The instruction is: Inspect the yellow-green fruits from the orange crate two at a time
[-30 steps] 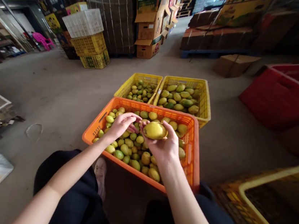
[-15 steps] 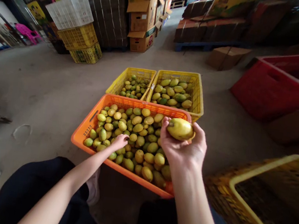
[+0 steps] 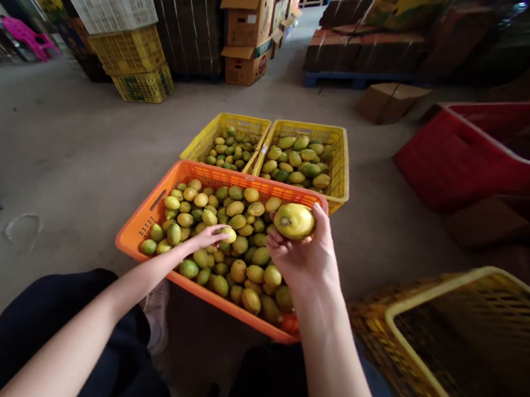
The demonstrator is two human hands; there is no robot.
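Note:
My right hand (image 3: 304,262) is raised over the right side of an orange crate (image 3: 137,237), its fingers curled around a large yellow-green lemon (image 3: 294,221). Between the thumb and fingertips of my left hand (image 3: 207,237) is a smaller yellow lemon (image 3: 229,235), just above the heap in the middle of the crate. Many yellow and green lemons (image 3: 251,300) of mixed size fill the orange crate, which stands on the floor before my knees.
Behind the orange crate stand two yellow crates, the left one (image 3: 199,145) with small lemons and the right one (image 3: 343,182) with larger ones. An open yellow crate (image 3: 437,368) is at my right, with a red bin (image 3: 437,152) beyond it. Cardboard boxes (image 3: 245,64) are stacked behind.
My left hand has lifted slightly with a lemon now showing in its fingers. My right hand has turned its lemon so one end faces me. The whole view has shifted a little.

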